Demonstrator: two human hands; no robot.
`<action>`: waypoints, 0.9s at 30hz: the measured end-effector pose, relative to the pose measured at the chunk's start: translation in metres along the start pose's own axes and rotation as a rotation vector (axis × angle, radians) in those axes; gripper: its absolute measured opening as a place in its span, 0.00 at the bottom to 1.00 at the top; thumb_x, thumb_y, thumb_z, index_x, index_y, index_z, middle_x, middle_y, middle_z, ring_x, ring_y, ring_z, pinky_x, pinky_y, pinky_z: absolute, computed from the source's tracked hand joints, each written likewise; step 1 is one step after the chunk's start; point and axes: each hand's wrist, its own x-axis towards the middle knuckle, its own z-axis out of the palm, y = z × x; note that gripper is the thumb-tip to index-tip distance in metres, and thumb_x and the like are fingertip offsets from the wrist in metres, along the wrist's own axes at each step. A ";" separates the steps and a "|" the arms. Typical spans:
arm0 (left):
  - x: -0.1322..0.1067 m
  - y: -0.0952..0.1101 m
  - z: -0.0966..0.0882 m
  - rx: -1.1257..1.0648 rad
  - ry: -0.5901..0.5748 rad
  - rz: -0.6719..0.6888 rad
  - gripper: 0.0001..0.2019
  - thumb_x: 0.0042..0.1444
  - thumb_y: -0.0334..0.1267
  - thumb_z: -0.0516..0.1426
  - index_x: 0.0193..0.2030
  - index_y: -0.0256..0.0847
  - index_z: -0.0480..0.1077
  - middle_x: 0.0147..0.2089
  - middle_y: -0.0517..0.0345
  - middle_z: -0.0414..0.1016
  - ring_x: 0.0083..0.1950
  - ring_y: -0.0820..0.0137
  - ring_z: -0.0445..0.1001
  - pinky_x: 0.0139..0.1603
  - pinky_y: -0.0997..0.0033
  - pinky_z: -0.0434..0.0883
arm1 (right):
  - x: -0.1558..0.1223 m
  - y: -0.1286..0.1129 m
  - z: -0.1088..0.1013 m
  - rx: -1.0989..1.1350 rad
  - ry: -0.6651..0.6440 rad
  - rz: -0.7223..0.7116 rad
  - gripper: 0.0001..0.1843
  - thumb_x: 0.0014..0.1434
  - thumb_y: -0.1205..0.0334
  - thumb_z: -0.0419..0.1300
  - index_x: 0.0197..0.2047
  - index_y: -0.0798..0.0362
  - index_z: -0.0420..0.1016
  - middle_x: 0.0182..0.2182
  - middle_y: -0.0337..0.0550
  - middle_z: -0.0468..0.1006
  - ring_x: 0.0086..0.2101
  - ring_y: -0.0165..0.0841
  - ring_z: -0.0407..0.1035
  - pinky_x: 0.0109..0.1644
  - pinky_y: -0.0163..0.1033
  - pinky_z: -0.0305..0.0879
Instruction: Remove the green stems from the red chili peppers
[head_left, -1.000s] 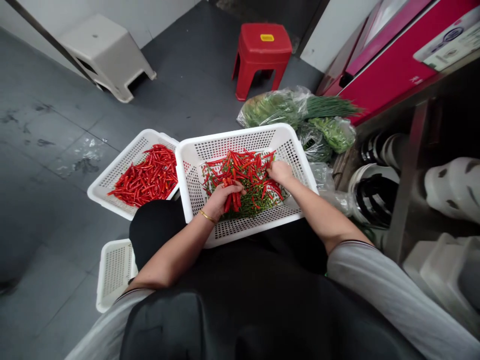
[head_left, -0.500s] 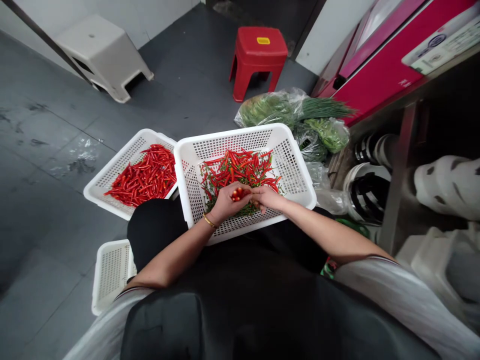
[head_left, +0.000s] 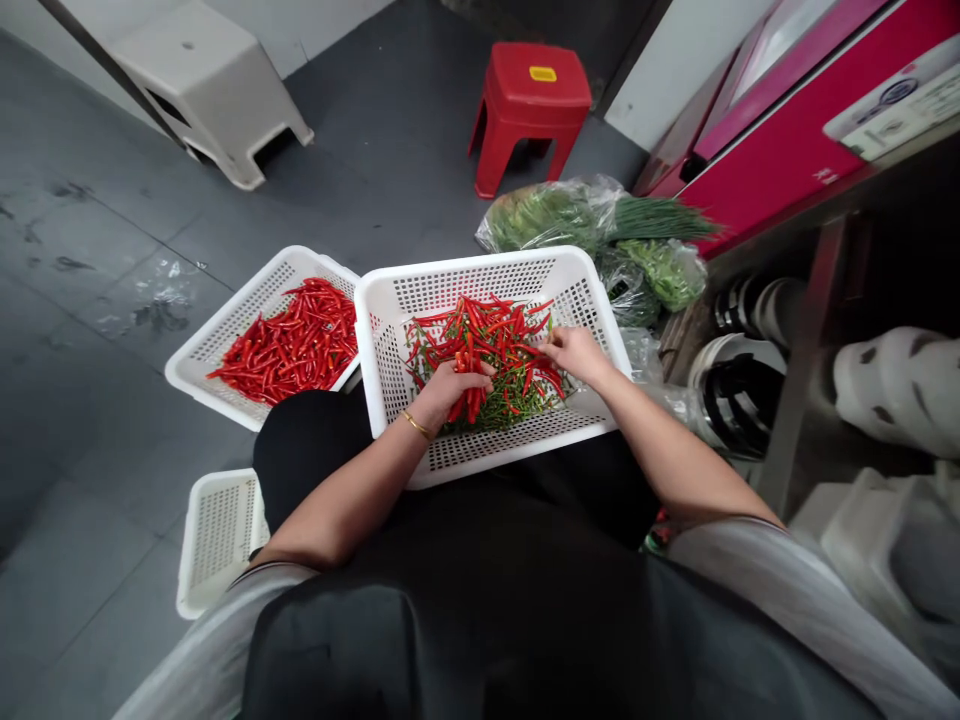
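A white perforated basket (head_left: 480,460) rests on my lap, holding red chillies (head_left: 487,345) mixed with green stems. My left hand (head_left: 448,390) is closed round a small bunch of red chillies at the basket's near side. My right hand (head_left: 574,352) reaches into the pile on the right, fingers pinched at a chilli among the stems. To the left, on the floor, a second white basket (head_left: 225,340) holds a heap of stemless red chillies (head_left: 296,345).
A third white basket (head_left: 217,535) lies by my left knee. Bagged green vegetables (head_left: 600,230) sit beyond the lap basket. A red stool (head_left: 529,105) and a beige stool (head_left: 206,85) stand on the grey floor. Shelving with pots (head_left: 742,370) is at right.
My right hand has moved away from my left hand, back out to the right side of the chilli pile. My left hand keeps its bunch.
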 end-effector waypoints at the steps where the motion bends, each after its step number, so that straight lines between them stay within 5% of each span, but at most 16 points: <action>1: 0.000 -0.002 0.001 0.017 -0.015 -0.025 0.13 0.40 0.31 0.65 0.36 0.32 0.76 0.25 0.54 0.76 0.25 0.72 0.73 0.25 0.74 0.67 | -0.015 -0.002 0.000 0.126 -0.031 -0.006 0.11 0.60 0.56 0.60 0.32 0.54 0.72 0.22 0.42 0.77 0.24 0.31 0.71 0.32 0.38 0.69; 6: -0.004 -0.007 0.008 0.015 -0.089 0.013 0.17 0.43 0.40 0.67 0.39 0.32 0.76 0.26 0.55 0.75 0.23 0.73 0.70 0.26 0.72 0.67 | -0.067 -0.026 0.024 0.788 -0.189 -0.078 0.23 0.49 0.41 0.65 0.30 0.53 0.69 0.21 0.39 0.76 0.18 0.28 0.68 0.21 0.35 0.67; 12: -0.018 -0.012 0.015 0.532 -0.013 0.566 0.06 0.46 0.36 0.64 0.31 0.38 0.75 0.32 0.55 0.76 0.34 0.70 0.72 0.41 0.68 0.69 | -0.064 -0.045 0.050 0.492 0.149 -0.125 0.14 0.56 0.54 0.62 0.25 0.51 0.63 0.20 0.37 0.72 0.20 0.29 0.68 0.25 0.35 0.65; 16: -0.022 -0.009 0.017 0.713 -0.050 0.743 0.02 0.47 0.34 0.63 0.29 0.40 0.75 0.30 0.56 0.75 0.35 0.69 0.71 0.44 0.66 0.68 | -0.052 -0.048 0.040 0.582 0.013 -0.024 0.20 0.53 0.51 0.66 0.22 0.50 0.60 0.16 0.34 0.67 0.17 0.27 0.62 0.21 0.33 0.62; 19: -0.020 -0.001 0.015 0.366 0.059 0.628 0.07 0.49 0.39 0.63 0.31 0.39 0.73 0.30 0.57 0.74 0.31 0.71 0.71 0.38 0.69 0.69 | -0.055 -0.056 0.036 1.012 -0.073 -0.048 0.23 0.51 0.41 0.65 0.26 0.49 0.61 0.15 0.28 0.61 0.14 0.23 0.53 0.17 0.31 0.59; 22: -0.017 0.002 0.015 -0.024 0.095 0.439 0.12 0.46 0.42 0.66 0.32 0.37 0.71 0.26 0.60 0.72 0.26 0.73 0.69 0.29 0.72 0.68 | -0.058 -0.065 0.043 1.200 0.078 -0.146 0.23 0.55 0.38 0.60 0.30 0.49 0.61 0.17 0.28 0.60 0.15 0.24 0.52 0.19 0.32 0.61; 24: -0.016 -0.001 0.018 -0.168 0.107 0.337 0.15 0.41 0.42 0.68 0.31 0.37 0.71 0.26 0.59 0.73 0.25 0.73 0.70 0.27 0.73 0.68 | -0.053 -0.066 0.048 1.011 0.224 -0.156 0.21 0.59 0.39 0.56 0.30 0.48 0.60 0.18 0.31 0.62 0.17 0.26 0.57 0.22 0.34 0.64; 27: -0.014 -0.005 0.022 -0.278 0.138 0.226 0.18 0.37 0.41 0.70 0.32 0.36 0.70 0.25 0.59 0.74 0.25 0.73 0.71 0.25 0.74 0.68 | -0.037 -0.054 0.045 0.413 0.418 -0.154 0.17 0.63 0.46 0.53 0.33 0.50 0.64 0.26 0.42 0.73 0.29 0.34 0.69 0.36 0.40 0.68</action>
